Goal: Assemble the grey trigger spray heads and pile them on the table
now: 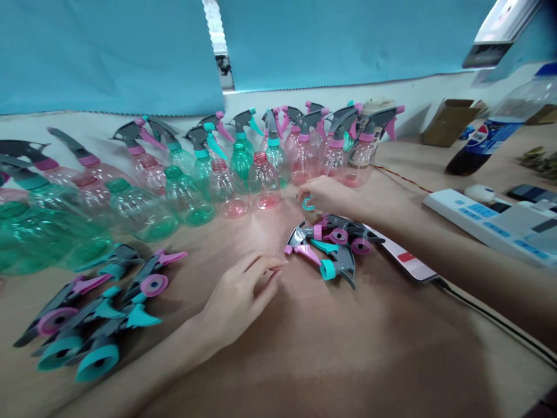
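Observation:
My right hand (324, 194) reaches to the row of bottles, fingers bent over a small teal curved piece (308, 204). Only that curve shows; my fingers hide the rest. My left hand (241, 290) is over the table, thumb and forefinger tips nearly together, with nothing visible between them. Just right of it lies a small pile of grey trigger spray heads (343, 258) with pink and teal collars. Several more spray heads (98, 316) lie at the left. Behind stand clear pink bottles (265, 186) and green bottles (189, 200), some open-necked, others fitted with spray heads.
A white phone (409, 258) with a black cable lies beneath my right forearm. Farther right are a white power strip (487, 226), a cola bottle (491, 133) and a small cardboard box (450, 123). Blue cloth (348, 40) hangs behind the table.

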Available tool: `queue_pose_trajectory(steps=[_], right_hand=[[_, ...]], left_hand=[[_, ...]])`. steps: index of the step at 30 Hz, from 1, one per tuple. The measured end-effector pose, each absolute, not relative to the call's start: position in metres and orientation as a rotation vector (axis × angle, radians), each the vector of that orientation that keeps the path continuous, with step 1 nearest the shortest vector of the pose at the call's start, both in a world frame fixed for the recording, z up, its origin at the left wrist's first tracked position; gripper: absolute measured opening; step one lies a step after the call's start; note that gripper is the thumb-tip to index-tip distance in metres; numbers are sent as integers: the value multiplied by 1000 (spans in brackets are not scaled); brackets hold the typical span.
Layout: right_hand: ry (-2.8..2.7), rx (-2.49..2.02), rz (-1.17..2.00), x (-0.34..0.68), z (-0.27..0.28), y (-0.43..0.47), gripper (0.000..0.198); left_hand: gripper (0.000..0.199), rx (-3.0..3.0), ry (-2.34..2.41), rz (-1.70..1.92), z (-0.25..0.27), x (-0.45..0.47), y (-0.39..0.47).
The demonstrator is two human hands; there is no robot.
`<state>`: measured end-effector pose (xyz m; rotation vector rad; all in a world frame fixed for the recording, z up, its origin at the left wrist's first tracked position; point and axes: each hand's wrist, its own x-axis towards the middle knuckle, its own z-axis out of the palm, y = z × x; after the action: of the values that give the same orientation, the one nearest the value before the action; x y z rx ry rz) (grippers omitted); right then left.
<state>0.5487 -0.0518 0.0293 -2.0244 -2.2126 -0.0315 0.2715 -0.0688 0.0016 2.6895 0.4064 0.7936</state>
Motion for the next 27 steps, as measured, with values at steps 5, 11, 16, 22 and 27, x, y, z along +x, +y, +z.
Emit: queue_pose_trajectory(steps=[5,11,16,22,27], right_hand=[[-2057,-1769,-52,509,56,-80,21],[-1930,-1302,353,453,66,-129,11],[-1602,-1277,896,431,54,-146,8],[-1381,-1179,1385,436,48,-136,22],[-1363,-1180,1483,435,52,-124,26]], left_hand=[[26,2579,553,893,-1,267,-70],[46,2459,618,1169,2,258,-69],[30,2549,564,1102,7,248,-74],[24,2505,519,1107,1,242,-75],[26,2478,562,1160,-2,238,-74]])
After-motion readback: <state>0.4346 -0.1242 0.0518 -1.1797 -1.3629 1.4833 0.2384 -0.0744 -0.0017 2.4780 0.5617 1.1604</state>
